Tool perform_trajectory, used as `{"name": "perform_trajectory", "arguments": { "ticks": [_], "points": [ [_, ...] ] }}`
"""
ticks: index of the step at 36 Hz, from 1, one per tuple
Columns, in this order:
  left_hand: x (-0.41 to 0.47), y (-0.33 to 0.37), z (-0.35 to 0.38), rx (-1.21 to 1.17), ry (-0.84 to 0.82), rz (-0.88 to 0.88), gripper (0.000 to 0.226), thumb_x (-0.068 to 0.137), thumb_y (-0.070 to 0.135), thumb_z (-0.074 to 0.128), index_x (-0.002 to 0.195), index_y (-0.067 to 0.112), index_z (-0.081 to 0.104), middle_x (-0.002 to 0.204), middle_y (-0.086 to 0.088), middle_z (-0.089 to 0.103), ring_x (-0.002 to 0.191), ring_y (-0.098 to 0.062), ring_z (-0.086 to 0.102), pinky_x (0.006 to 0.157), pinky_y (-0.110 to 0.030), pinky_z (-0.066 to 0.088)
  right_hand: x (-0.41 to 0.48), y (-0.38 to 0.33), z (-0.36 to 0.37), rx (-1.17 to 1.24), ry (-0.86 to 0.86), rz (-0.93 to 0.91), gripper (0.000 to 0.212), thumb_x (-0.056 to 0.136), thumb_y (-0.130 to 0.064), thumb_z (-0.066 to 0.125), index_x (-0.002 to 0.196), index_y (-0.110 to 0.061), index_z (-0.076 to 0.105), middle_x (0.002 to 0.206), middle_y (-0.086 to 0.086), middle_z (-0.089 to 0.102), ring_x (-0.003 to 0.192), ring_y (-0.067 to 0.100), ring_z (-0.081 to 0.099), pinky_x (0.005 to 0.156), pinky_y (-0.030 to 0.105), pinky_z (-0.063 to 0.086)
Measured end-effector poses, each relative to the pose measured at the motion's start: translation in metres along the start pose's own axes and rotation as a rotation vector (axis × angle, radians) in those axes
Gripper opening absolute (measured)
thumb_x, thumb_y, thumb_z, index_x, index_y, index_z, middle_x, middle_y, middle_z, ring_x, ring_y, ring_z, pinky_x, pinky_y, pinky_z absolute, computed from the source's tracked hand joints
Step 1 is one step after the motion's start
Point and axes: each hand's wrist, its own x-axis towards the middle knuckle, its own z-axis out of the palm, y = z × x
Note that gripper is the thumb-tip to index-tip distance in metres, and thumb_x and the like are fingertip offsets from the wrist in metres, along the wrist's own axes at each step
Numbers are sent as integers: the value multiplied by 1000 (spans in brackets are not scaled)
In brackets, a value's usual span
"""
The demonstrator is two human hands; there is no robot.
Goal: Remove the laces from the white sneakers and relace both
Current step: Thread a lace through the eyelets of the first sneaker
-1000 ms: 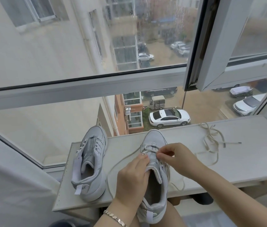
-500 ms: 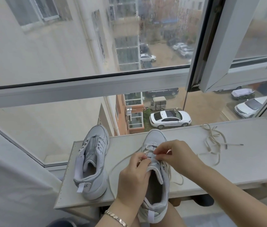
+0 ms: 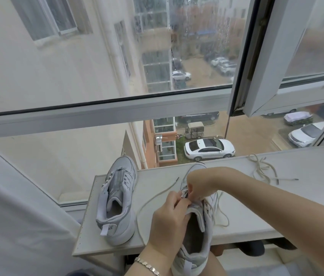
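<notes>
Lower centre: the left hand [image 3: 167, 218], a bracelet [image 3: 147, 265] on its wrist, has its fingers curled round the left side of the near sneaker [image 3: 203, 236] beside the tongue and grips it there. The sneaker's heel sticks out past the near edge of the worktop [image 3: 256, 212], over the person's leg, and its toe points up the frame toward the glass.

Just above, the right hand [image 3: 199, 182] arches over the forward part of the same sneaker. Its fingertips are bent down and meet those of the left hand at the eyelets, where they pinch the threaded lace [image 3: 151, 198]. The exact eyelet is hidden by the fingers. One end of this lace loops out to the left across the worktop and ends in a dark tip above and left of the hands. The other end lies in slack curves to the right of the sneaker.

Left of the hands and apart from them, the second sneaker [image 3: 117, 206] stands upright with its eyelets bare and its toe toward the window.

Upper right of the worktop, well apart from both hands: a loose lace [image 3: 262, 168], tangled.

Beyond: the window frame [image 3: 105, 112], and through the glass a white car [image 3: 209, 149] far below.
</notes>
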Motion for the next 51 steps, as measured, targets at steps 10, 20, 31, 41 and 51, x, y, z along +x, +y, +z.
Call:
{"name": "perform_trajectory", "arguments": {
  "ticks": [10,20,31,41,51],
  "points": [
    [9,-1,1,-20,-8,-21,29,50,5,87,71,13,68,74,-1,59,50,-12,57,43,-15,40,-31,-10,-35,907,625,-200,18,100,-19,36,88,-13,48,65,-7,65,48,2,49,48,18,40],
    [49,7,-27,-940,-352,-434,28,90,33,56,117,31,48,96,18,68,111,4,54,93,-19,41,-78,-18,-49,1073,872,-701,17,96,-7,44,82,-16,48,68,-4,67,62,15,56,58,20,47],
    [59,-23,-72,-594,219,-512,34,98,14,42,79,32,63,48,15,46,45,-2,36,46,-20,27,-23,27,41,628,601,-142,41,85,-37,64,123,-26,52,113,-15,53,102,0,49,82,10,36],
    [55,-39,-86,314,-344,-672,18,95,18,31,103,15,47,101,-9,61,93,-27,55,78,-31,41,-7,16,39,533,482,-174,27,89,-14,48,108,-23,65,98,-13,65,86,0,55,69,-1,36],
    [42,-34,-55,538,-696,-400,34,91,30,38,118,29,57,128,-2,42,120,-26,33,100,-37,25,-15,32,56,473,569,-121,16,90,-22,56,101,-22,68,94,-13,59,86,1,51,73,6,37]
  ]
}}
